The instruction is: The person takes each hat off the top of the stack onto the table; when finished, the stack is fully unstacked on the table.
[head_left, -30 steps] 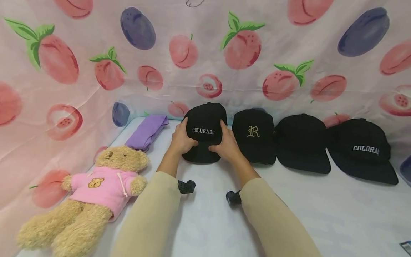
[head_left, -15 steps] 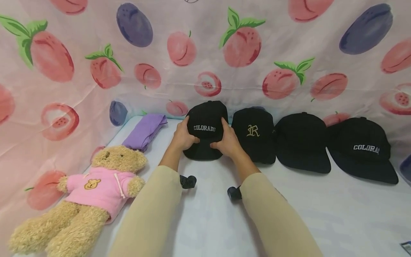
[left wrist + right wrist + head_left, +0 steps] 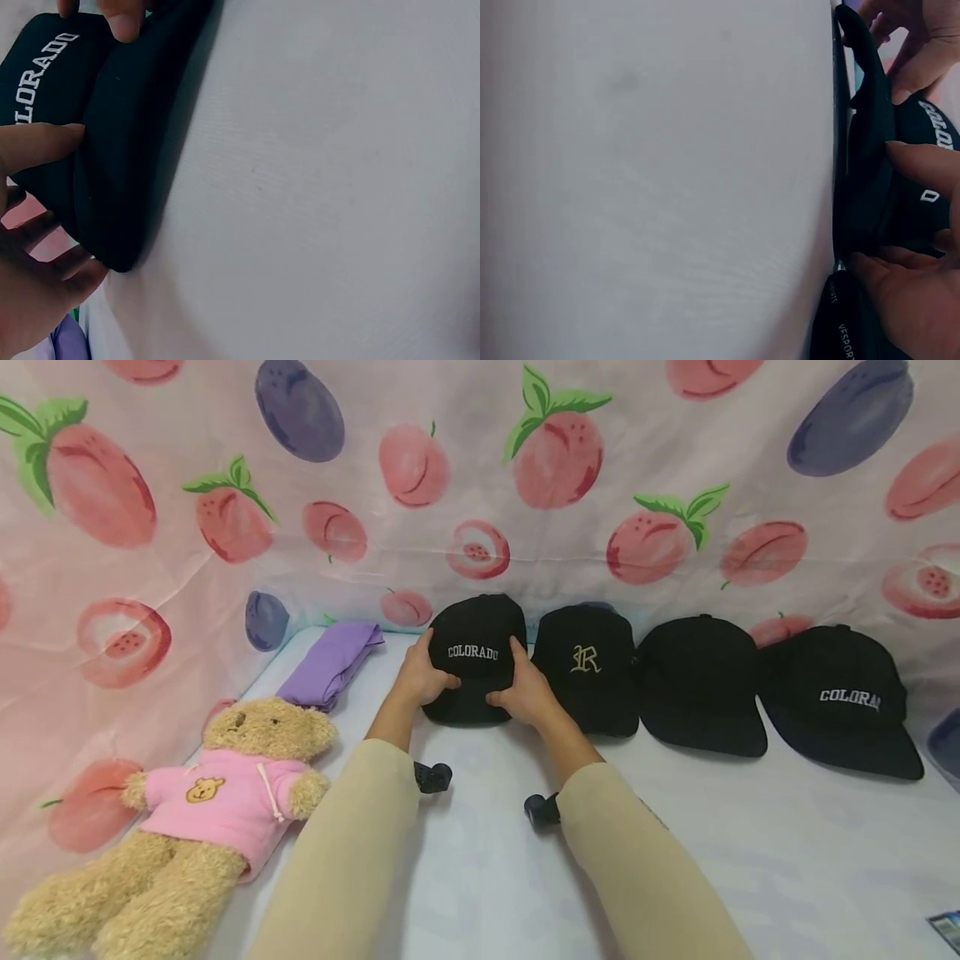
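A black baseball cap [image 3: 472, 620] lettered COLORADO stands at the left end of a row of black caps, its brim towards me. The left hand [image 3: 419, 677] grips its left side, with the thumb on the front above the brim in the left wrist view. From the other side the right hand [image 3: 529, 690] holds it the same way, its thumb [image 3: 922, 161] lying by the lettering. Beside the right hand sits a black cap with a gold R [image 3: 585, 693]. The cap's back is hidden.
Further right stand a plain black cap [image 3: 701, 685] and another lettered cap [image 3: 840, 702]. On the left lie a folded purple cloth [image 3: 330, 667] and a teddy bear in a pink hoodie [image 3: 217, 806]. A fruit-print curtain [image 3: 570, 539] hangs behind the white surface [image 3: 480, 860].
The head view has tilted slightly. Both hands keep their hold on the COLORADO cap, which has moved a little back towards the curtain relative to the R cap.
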`<state>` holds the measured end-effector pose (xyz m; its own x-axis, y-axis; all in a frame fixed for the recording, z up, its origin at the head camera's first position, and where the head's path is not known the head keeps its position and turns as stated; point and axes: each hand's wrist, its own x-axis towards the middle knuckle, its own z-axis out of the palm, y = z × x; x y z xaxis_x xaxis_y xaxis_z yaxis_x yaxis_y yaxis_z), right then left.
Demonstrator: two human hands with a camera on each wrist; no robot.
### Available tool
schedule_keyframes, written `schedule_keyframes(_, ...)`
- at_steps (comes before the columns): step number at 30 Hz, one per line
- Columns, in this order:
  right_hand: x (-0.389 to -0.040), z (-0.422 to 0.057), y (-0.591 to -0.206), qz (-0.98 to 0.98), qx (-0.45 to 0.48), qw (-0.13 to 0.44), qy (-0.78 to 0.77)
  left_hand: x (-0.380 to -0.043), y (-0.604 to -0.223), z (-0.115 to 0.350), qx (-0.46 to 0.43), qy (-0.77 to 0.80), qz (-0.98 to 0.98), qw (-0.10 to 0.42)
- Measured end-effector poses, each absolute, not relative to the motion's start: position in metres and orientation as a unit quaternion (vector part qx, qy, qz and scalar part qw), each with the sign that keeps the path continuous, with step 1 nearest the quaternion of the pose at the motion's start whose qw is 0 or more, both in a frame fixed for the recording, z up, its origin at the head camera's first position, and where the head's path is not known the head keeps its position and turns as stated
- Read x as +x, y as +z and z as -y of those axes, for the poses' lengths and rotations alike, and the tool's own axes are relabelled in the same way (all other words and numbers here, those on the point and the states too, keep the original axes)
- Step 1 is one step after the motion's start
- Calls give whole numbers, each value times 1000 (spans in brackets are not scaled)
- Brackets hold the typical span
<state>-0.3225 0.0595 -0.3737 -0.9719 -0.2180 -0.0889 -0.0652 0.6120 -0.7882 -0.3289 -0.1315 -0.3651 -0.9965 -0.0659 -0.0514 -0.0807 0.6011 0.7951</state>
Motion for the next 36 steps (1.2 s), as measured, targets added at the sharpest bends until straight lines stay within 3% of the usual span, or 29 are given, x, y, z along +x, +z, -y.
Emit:
schedule_keyframes(14, -313, -69, -378, -882, -83, 100, -453, -330, -373, 135, -36, 440, -897, 8)
schedule_keyframes(26, -298, -78, -373, -870, -136, 65, -469, -312, -369, 121, -32, 417, -907, -46)
schedule_keyframes(36, -287, -88, -367, -891, -176, 16, -418, -289, -365, 107, 53, 292, -952, -72)
